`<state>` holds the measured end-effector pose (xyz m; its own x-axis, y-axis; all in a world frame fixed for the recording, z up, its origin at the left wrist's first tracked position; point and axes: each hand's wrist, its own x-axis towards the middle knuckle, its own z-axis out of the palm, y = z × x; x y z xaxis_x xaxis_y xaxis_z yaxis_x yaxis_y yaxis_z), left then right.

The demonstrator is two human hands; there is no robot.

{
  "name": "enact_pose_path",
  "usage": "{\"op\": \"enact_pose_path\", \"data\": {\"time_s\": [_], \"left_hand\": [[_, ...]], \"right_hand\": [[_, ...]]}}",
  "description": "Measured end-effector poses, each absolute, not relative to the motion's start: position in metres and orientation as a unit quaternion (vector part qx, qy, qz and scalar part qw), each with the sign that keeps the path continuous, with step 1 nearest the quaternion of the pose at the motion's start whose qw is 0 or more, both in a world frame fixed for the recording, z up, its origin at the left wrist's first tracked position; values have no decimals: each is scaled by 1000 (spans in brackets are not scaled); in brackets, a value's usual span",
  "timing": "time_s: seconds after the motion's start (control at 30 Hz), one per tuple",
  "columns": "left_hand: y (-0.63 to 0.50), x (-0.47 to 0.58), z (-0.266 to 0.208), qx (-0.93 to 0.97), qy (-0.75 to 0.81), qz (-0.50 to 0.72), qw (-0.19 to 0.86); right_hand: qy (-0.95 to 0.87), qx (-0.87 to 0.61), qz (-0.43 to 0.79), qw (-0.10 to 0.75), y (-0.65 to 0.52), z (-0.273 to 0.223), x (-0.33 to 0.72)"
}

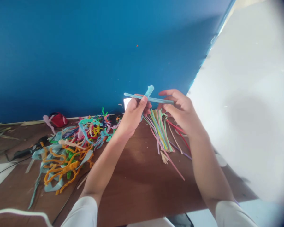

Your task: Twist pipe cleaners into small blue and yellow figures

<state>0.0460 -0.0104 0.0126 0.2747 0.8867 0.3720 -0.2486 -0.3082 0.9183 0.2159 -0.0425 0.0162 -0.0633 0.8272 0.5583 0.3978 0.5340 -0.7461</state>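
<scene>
My left hand [137, 108] is closed, its thumb pressing a light-blue pipe cleaner [156, 100] against the fingers. A short, thick, coiled light-blue pipe cleaner piece [150, 90] sticks up from the same grip. The straight pipe cleaner runs across to my right hand [177, 105], where its end lies between thumb and fingers, the index finger stretched out above. Below both hands, a bundle of pastel pipe cleaners [162, 132] lies fanned on the brown table [132, 186].
To the left lies a tangled heap of bent, colourful pipe cleaners [68, 157]. Beyond it are a red item [58, 119] and a black tool with a cord [30, 148]. A lit screen [127, 102] stands behind my left hand. A blue wall [97, 56] closes off the back.
</scene>
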Motion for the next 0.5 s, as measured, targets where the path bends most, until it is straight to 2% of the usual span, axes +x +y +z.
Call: {"op": "enact_pose_path", "data": {"time_s": [0.5], "left_hand": [[-6,48,10,582,284,568,507]], "right_hand": [[-696,-460,12,551,-40,13,209]]}}
